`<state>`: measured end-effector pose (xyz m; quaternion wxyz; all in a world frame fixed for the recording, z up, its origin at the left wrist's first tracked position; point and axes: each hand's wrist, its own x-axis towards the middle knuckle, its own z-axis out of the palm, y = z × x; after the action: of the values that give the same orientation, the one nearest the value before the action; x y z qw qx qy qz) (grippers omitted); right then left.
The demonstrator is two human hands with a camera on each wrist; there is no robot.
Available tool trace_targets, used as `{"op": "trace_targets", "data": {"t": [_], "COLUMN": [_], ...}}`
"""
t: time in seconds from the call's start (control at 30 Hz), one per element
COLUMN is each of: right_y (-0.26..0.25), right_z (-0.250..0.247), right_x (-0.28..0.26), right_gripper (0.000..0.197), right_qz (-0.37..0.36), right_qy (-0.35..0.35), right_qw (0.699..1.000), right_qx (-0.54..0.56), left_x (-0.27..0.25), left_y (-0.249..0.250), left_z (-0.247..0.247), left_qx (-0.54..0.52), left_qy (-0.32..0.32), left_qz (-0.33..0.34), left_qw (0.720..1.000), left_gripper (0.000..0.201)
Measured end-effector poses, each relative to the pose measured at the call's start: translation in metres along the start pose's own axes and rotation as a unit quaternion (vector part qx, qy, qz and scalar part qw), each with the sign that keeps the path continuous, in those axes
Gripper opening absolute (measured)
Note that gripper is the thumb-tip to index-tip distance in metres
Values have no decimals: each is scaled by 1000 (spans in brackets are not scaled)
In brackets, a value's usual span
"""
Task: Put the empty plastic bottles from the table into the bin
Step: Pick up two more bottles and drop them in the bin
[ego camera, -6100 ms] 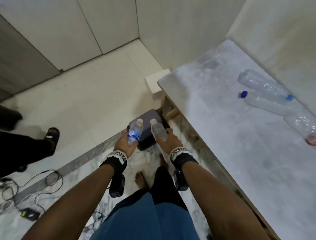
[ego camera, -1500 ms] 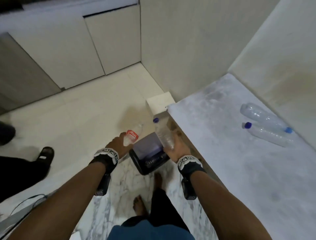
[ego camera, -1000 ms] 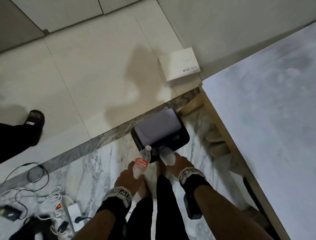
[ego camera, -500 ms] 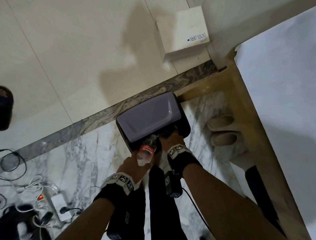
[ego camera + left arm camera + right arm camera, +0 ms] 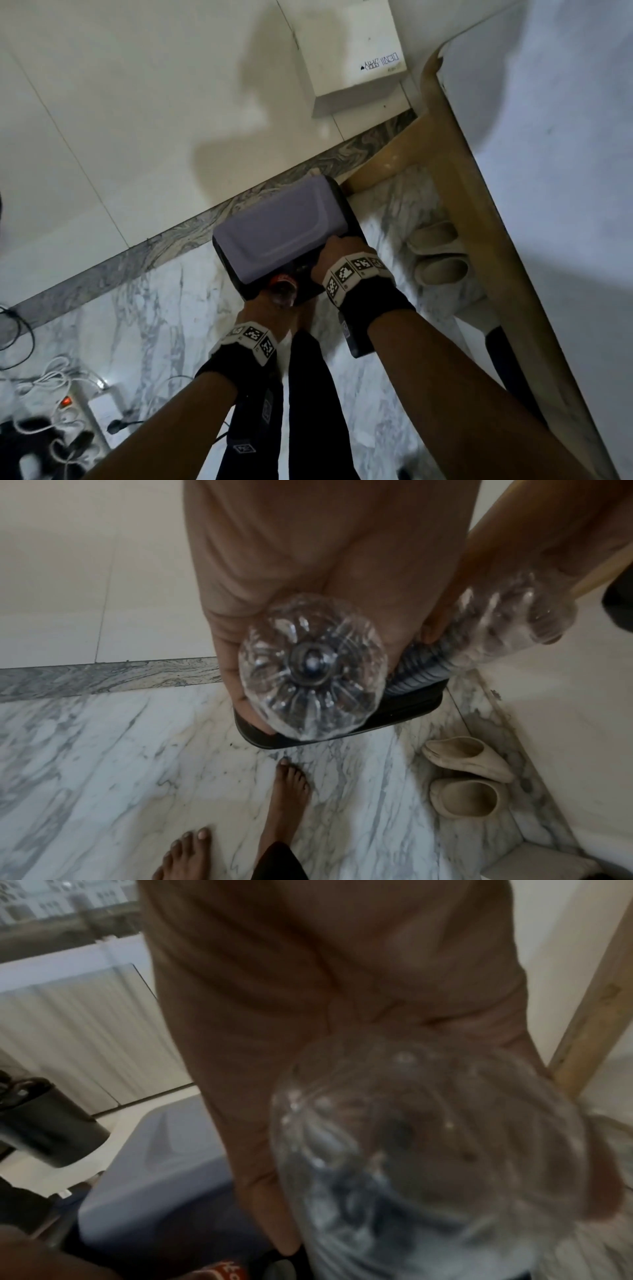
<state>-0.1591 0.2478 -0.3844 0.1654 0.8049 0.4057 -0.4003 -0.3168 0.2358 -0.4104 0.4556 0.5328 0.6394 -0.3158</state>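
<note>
Left hand is gripping a red-labelled bottle, neck end pointing into the bin opening just ahead of the fingers. Right hand is wrapping around a clear bottle, reaching down into the same opening, beside the left. Grey lid is standing raised beyond both hands.

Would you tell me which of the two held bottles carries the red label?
The left hand's bottle: a red label bands it at the bin mouth. The right hand's bottle shows only clear plastic.
</note>
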Motion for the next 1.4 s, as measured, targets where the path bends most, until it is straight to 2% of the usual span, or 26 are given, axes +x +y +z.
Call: {"op": "trace_targets", "data": {"t": [0.07,0.17,0.23,0.3,0.33,0.4,0.43,0.5,0.57,0.67,0.77,0.9,1.03,1.1,1.2,1.27,1.33,1.4], "right_y": [-5,-5,-3,-4,-4,-3,0,3,7,14,14,8,3,2,3,2,0,-1], "right_z": [1,7,22,40,49,64,72,85,92,100,104,100,72,51,15,-7,-30,-57], "right_x": [5,19,25,26,23,15,11,2,-8,-13,-14,-24,-48,-64,-93,-120,-150,-183], "right_gripper": [32,38,49,59,62,64,69,83,80,60,45,44,42,41,40,43,46,46], "right_qz": [-7,-12,7,38,49,43,36,18,-19,-49,-41,-26,-4,-8,-13,-19,-28,-28], "right_qy": [-7,-26,-39,-14,0,37,49,67,53,55,82,86,128,147,144,152,195,225], "right_qw": [1000,996,994,989,975,915,888,865,873,903,901,908,947,962,972,974,971,966], "right_qx": [7,79,105,140,215,400,457,498,485,422,423,410,295,228,185,164,138,127], "left_x": [3,13,17,18,18,16,14,14,13,11,6,-5,-33,-52,-86,-116,-150,-185], "left_y": [0,-2,-2,-2,-3,-3,-3,-4,-7,-9,-10,-17,-18,-16,-10,-5,4,14], "left_z": [0,4,8,11,13,13,13,15,20,26,27,25,2,-15,-48,-70,-94,-115], "left_qx": [-4,-40,-65,-103,-135,-191,-208,-214,-191,-160,-153,-118,-50,-14,43,48,44,54], "left_qy": [-7,5,15,39,55,78,80,79,83,108,113,100,110,130,177,205,223,250], "left_qz": [-6,-1,8,22,29,50,59,80,104,115,103,139,141,175,245,281,313,330], "left_qw": [1000,999,998,994,989,977,973,970,972,974,976,978,983,976,952,936,922,909], "left_gripper": [48,47,48,51,53,58,63,79,83,72,63,51,38,32,32,42,52,42]}}
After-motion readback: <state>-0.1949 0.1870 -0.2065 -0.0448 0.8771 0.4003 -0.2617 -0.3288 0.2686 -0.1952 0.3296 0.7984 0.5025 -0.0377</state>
